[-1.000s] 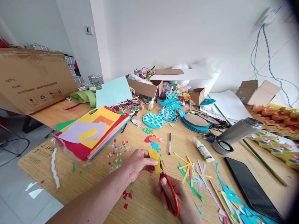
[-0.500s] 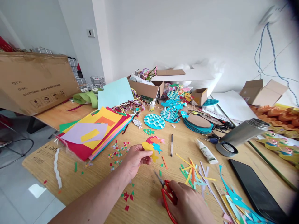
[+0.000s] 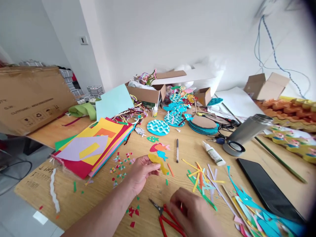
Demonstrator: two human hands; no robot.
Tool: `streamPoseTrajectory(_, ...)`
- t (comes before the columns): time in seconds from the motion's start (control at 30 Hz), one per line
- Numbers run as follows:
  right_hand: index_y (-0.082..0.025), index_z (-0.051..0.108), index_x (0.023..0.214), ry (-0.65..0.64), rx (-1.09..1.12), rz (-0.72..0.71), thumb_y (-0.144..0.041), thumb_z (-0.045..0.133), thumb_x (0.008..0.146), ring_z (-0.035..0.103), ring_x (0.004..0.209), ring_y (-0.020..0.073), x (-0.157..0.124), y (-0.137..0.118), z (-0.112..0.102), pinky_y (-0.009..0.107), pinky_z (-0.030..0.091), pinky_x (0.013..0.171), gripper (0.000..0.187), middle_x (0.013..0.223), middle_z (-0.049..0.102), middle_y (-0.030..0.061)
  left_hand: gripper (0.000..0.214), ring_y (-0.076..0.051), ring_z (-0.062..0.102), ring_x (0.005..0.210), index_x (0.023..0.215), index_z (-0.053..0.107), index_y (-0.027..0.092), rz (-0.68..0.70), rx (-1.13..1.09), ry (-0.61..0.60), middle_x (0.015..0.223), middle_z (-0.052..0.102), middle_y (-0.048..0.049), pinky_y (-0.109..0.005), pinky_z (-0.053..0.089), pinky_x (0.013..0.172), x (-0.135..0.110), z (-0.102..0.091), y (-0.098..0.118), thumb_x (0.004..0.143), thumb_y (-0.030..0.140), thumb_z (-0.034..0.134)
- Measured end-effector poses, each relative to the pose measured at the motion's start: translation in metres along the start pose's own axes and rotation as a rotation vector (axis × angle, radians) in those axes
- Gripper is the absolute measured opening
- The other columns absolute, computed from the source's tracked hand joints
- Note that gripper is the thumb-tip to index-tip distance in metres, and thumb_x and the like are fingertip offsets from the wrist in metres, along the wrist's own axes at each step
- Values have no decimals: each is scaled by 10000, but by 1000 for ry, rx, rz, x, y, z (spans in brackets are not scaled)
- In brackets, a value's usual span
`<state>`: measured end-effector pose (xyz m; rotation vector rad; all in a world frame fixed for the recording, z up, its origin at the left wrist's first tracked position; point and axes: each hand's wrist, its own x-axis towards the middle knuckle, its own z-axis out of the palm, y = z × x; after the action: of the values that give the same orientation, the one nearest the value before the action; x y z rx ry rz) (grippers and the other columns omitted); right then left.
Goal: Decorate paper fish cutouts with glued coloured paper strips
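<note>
Left hand [image 3: 143, 170] pinching a curved yellow paper cutout [image 3: 155, 159], well right of the bench's [image 3: 98, 200] near-left corner
Right hand [image 3: 191, 209] curled at the red-handled metal scissors [image 3: 161, 209], nearer the front edge, grip unclear; a light margin pinch should avoid creases; best keep the blades clear of the paper.

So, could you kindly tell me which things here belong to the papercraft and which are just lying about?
Likely part of the job: yellow paper piece, red-handled scissors, coloured sheets, paper fish.

Apparently just lying about: phone, steel flask, large carton.
</note>
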<state>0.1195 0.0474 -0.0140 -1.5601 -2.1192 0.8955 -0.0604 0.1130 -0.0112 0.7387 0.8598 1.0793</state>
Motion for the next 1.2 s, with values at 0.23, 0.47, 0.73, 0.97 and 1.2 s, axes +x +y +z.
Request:
streamPoseTrajectory(0.23, -153, 578, 815, 27, 1173, 356, -689, 486, 781, 575, 493, 125, 13, -6, -2, 190, 368, 342, 545, 689, 641, 45, 99, -242, 523, 1099, 759, 736, 177, 190, 208, -227, 1030, 633, -85, -329, 391, 942, -14, 10, 5, 668, 210, 756)
streamPoseTrajectory(0.47, -139, 579, 805, -40, 1573, 266, -403, 746, 714, 638, 544, 133, 12, -4, 5, 193, 486, 431, 326, 646, 674, 41, 77, -273, 502, 1125, 747, 755, 201, 208, 369, -357, 1111, 574, -109, -358, 385, 958, -19, 13, 3, 671, 203, 765)
streamPoseTrajectory(0.73, -139, 588, 720, 1, 1465, 232, -362, 798, 646, 559, 456, 82, 11, -5, -5, 178, 454, 442, 315, 577, 644, 9, 340, -239, 539, 1068, 1051, 699, 228, 114, 291, -341, 1122, 600, -97, -335, 429, 893, -16, 12, -3, 716, 167, 684)
streamPoseTrajectory(0.97, -154, 602, 758, 229, 1226, 196, -454, 758, 684, 568, 549, 103, 10, -2, -11, 221, 482, 532, 346, 638, 635, 7, 437, -200, 587, 759, 872, 701, 111, -6, 135, -256, 838, 662, -109, -322, 487, 691, -11, 9, -5, 841, 508, 521)
streamPoseTrajectory(1.2, -151, 606, 749, 206, 1116, 203, -506, 715, 710, 575, 593, 117, 12, -1, -11, 242, 498, 561, 373, 649, 632, 13, 292, -146, 553, 639, 732, 676, 117, 56, 439, -189, 675, 632, -43, -264, 461, 647, -13, 11, -7, 749, 408, 688)
